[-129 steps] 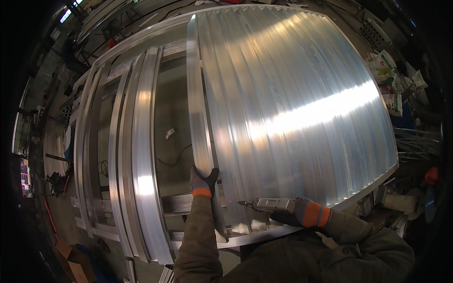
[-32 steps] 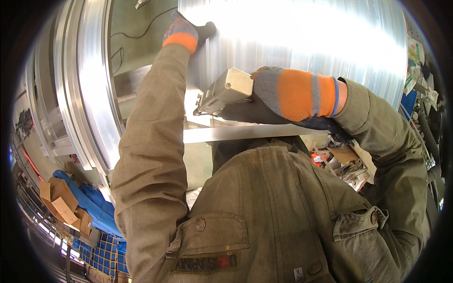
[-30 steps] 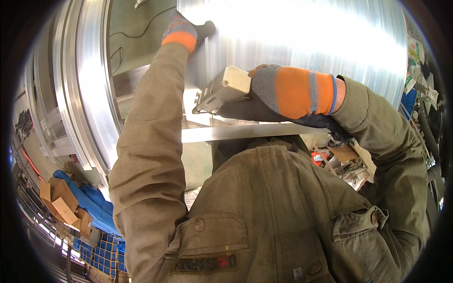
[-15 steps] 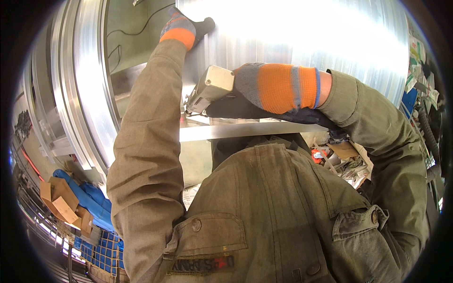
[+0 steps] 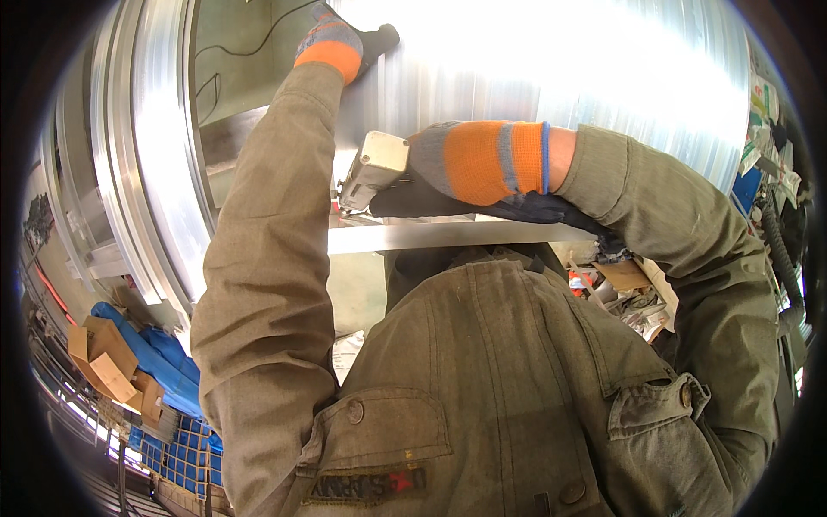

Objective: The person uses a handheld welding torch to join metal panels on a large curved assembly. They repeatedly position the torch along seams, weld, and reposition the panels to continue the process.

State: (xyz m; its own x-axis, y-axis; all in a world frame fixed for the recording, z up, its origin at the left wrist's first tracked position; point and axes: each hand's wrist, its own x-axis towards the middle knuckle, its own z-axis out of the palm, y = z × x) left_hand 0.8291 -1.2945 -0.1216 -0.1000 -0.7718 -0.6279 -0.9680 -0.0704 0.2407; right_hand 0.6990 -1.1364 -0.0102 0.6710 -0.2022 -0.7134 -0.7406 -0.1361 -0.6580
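Right hand (image 5: 482, 159) wrapped round the boxy pale tool (image 5: 379, 158), near the front metal rail (image 5: 448, 235)
I see the left hand (image 5: 336, 40) at the left edge of the ribbed metal panel (image 5: 491, 96), thumb spread wide; I can't tell whether its fingers grip. Held one-handed, the tool could, I judge, skid and score the panel if that grip twists

Pale floor (image 5: 245, 82) shows upper left; an open cardboard box (image 5: 105, 355) sits beside blue sheeting (image 5: 179, 383); bright strips (image 5: 103, 444), possibly windows, glow lower left.
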